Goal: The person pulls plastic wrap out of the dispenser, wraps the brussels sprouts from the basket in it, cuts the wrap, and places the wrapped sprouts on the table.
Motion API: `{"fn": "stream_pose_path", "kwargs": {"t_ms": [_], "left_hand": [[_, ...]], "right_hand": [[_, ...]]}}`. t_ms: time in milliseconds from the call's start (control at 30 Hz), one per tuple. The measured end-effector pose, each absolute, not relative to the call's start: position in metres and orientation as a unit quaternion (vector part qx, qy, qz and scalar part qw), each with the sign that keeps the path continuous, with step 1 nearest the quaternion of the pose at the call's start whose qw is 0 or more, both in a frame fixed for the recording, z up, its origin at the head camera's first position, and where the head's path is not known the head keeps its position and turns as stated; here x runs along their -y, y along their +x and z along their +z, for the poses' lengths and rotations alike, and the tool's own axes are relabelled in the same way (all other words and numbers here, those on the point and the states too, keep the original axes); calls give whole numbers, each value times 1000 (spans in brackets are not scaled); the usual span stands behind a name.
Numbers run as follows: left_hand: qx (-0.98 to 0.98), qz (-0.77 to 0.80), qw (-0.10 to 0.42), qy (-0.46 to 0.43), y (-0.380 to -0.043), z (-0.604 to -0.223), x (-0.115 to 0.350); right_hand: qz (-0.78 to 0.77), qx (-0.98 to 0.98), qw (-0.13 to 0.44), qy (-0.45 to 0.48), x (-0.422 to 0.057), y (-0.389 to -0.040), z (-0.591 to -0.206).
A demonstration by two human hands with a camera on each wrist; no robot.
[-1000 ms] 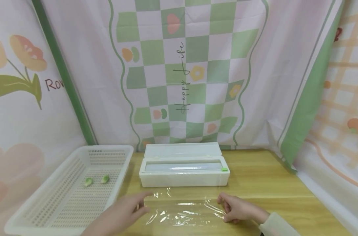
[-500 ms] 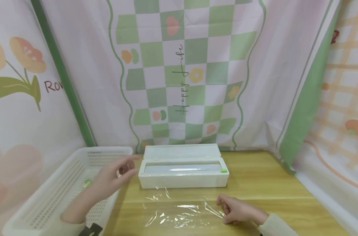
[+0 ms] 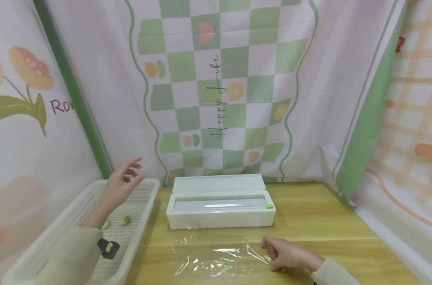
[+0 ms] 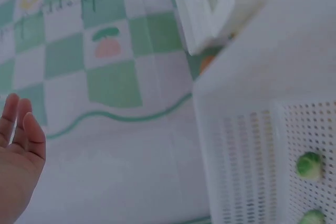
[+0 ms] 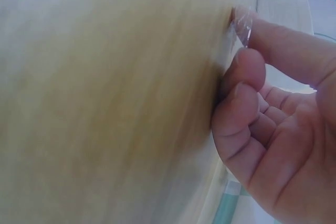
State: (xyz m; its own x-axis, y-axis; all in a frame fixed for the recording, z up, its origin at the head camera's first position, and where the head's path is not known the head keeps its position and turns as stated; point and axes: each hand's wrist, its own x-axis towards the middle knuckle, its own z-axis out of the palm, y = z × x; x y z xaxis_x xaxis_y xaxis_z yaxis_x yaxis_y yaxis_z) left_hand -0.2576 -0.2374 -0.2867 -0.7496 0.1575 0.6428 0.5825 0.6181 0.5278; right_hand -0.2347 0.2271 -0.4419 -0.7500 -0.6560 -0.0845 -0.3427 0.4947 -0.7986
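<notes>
My left hand point(image 3: 117, 188), fingers apart and nothing in them, is raised over the far part of a white slotted basket point(image 3: 145, 221). Two Brussels sprouts point(image 3: 125, 220) lie on the basket floor; the left wrist view shows one sprout point(image 4: 310, 166) whole and the other cut by the frame edge. On the table, my right hand point(image 3: 287, 253) pinches the right edge of a sheet of clear cling film point(image 3: 219, 259). In the right wrist view a bit of film point(image 5: 243, 27) shows at the thumb and fingertip. The film stretches toward a white cling film dispenser point(image 3: 221, 220).
The dispenser's lid point(image 3: 218, 183) stands raised behind its roll point(image 3: 219, 204), with a small green slide cutter point(image 3: 269, 206) at the right end. A printed checkered curtain point(image 3: 233, 99) hangs behind the wooden table point(image 3: 308, 213).
My left hand has left the film's left side and risen up and left to above the basket. The right hand keeps its pinch in the same place.
</notes>
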Motion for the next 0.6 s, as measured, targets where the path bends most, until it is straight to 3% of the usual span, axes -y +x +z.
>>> {"fn": "stream_pose_path", "kwargs": {"t_ms": [300,600], "left_hand": [[888,-391,212,-120,-286,-313,273],[912,-366,157,-96,-298,-352,305]], "right_hand": [[-411,-840,198,-293,-228,-236,-443],[-415,-840,197,-289,-227,-235,-443]]}}
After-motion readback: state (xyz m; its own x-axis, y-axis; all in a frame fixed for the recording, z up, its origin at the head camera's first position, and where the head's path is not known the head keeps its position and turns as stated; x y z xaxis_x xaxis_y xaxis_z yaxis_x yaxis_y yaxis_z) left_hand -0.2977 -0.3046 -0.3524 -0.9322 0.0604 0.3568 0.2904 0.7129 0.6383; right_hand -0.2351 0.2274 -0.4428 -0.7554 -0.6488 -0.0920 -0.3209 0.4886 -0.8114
